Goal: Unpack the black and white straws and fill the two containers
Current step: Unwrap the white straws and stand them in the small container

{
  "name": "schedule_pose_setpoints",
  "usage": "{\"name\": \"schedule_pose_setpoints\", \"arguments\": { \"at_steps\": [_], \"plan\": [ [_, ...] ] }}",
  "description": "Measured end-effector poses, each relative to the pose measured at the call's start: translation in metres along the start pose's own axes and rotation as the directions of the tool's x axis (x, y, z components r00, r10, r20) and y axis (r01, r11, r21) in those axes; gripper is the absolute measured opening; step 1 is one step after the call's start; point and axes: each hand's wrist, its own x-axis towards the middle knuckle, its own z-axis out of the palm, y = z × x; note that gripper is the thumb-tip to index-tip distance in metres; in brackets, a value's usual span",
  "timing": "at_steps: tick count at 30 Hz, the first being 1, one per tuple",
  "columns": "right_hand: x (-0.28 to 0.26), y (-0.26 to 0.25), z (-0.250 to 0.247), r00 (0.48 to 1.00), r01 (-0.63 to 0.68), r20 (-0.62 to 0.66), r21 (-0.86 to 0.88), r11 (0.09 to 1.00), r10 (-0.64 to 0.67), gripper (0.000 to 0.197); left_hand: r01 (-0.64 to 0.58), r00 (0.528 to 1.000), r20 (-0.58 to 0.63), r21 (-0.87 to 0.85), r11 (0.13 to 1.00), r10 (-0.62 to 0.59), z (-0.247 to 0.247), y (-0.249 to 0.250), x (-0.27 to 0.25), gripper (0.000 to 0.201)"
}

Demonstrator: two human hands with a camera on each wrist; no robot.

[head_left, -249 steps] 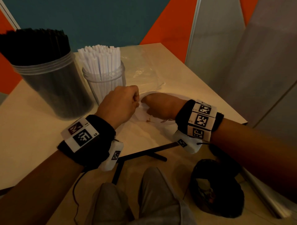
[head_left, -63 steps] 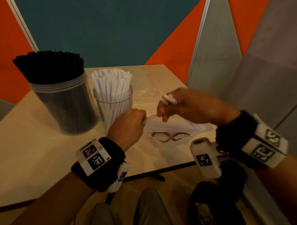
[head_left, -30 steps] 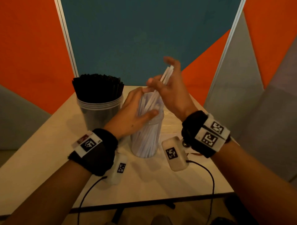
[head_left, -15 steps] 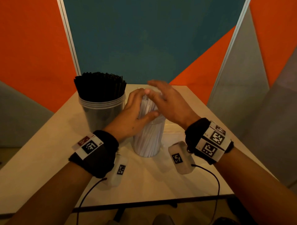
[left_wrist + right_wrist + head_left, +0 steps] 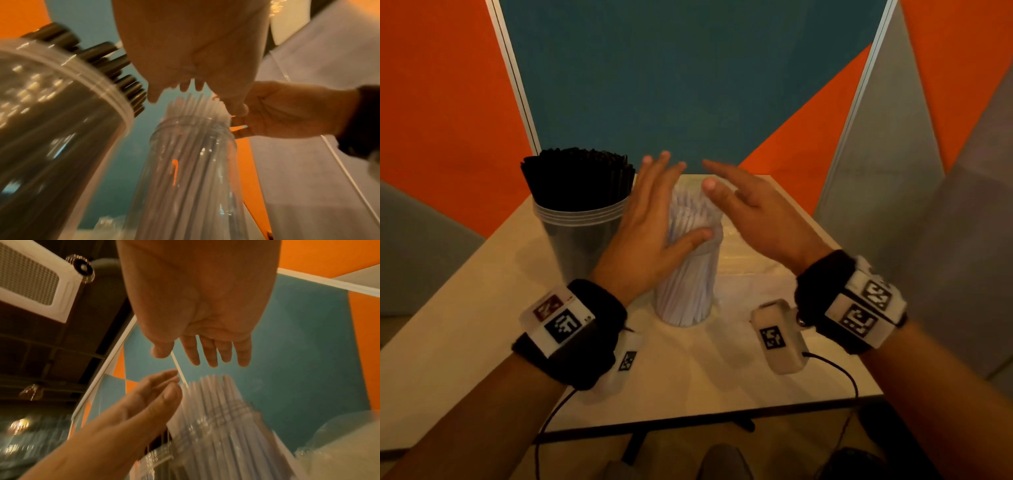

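1. Nearest me, the pale wooden bench (image 5: 482, 329) carries two clear plastic containers side by side, the smaller one closer and the larger one just behind it to the left.
2. The narrow clear plastic jar (image 5: 688, 291) is packed with upright white straws (image 5: 688, 212). They look light, thin and easily bent, so I would gather them as a loose bundle round the tops and never squeeze hard. The jar looks light and likely to tip, so it wants steadying at its neck.
3. The left hand (image 5: 650, 233) is spread, fingers straight, with its thumb lying against the jar's neck. The right hand (image 5: 753, 219) is spread too, holding nothing, hovering just beside the straw tips.
4. Farther back, the wide clear plastic tub (image 5: 578, 240) holds black straws (image 5: 578, 178), densely packed and standing well above the rim. These look stiffer as a mass; the tub is best taken low, round its wall.
5. Count: two containers, two hands. The straws in each are too many to count.
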Motion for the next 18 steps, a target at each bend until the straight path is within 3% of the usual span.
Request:
{"name": "schedule_pose_setpoints", "arguments": {
  "at_steps": [2, 3, 5, 6, 8, 10, 11, 15, 18],
  "plan": [
    [-0.014, 0.004, -0.017, 0.998, 0.050, -0.033, 0.042, 0.998, -0.049, 0.023, -0.195, 0.973, -0.073, 0.242, 0.950, 0.218, -0.001, 0.018, -0.007, 0.050],
    [-0.023, 0.007, -0.027, 1.000, 0.027, 0.011, 0.064, 0.998, -0.027, 0.017, -0.282, 0.946, -0.068, 0.305, 0.910, 0.316, 0.001, 0.028, -0.011, 0.036],
    [-0.044, 0.010, -0.048, 0.983, -0.053, 0.177, 0.043, 0.998, 0.045, 0.025, -0.410, 0.907, 0.037, 0.292, 0.864, 0.419, 0.011, 0.043, -0.019, 0.017],
    [-0.054, 0.013, -0.057, 0.955, -0.095, 0.281, -0.010, 0.995, 0.094, 0.029, -0.407, 0.913, 0.138, 0.255, 0.877, 0.384, 0.018, 0.049, -0.023, 0.015],
    [-0.071, 0.020, -0.066, 0.848, -0.148, 0.479, -0.197, 0.969, 0.227, 0.032, -0.303, 0.911, 0.364, 0.275, 0.913, 0.193, 0.037, 0.056, -0.026, 0.021],
    [-0.085, 0.030, -0.061, 0.726, -0.094, 0.594, -0.413, 0.906, 0.346, 0.033, -0.234, 0.872, 0.490, 0.383, 0.894, 0.018, 0.060, 0.055, -0.027, 0.031],
    [-0.090, 0.037, -0.055, 0.699, -0.050, 0.603, -0.493, 0.868, 0.383, 0.035, -0.224, 0.855, 0.517, 0.426, 0.877, -0.033, 0.071, 0.055, -0.028, 0.034],
    [-0.096, 0.058, -0.034, 0.670, -0.084, 0.544, -0.621, 0.779, 0.505, 0.052, -0.218, 0.828, 0.538, 0.568, 0.794, -0.158, 0.093, 0.052, -0.026, 0.023],
    [-0.088, 0.069, -0.019, 0.660, -0.089, 0.536, -0.640, 0.763, 0.527, 0.059, -0.198, 0.856, 0.500, 0.548, 0.813, -0.129, 0.092, 0.053, -0.020, 0.018]
  ]
}}
